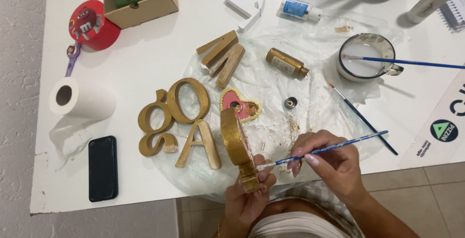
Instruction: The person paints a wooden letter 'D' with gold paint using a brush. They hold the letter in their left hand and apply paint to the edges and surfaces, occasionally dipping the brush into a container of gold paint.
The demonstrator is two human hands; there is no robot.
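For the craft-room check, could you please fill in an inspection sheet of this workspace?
Surface: white table, clear plastic sheet with paint smears.
Job's things: gold-painted wooden shape, blue-handled paintbrush.
Clutter: gold wooden letters, pink heart piece, gold paint bottle, white enamel cup, toilet roll, black phone, cardboard box of paints, red round tin.
Grippers: left hand holds the shape upright; right hand holds the paintbrush to it.
Cables: nothing seen.
Surroundings: tiled floor.
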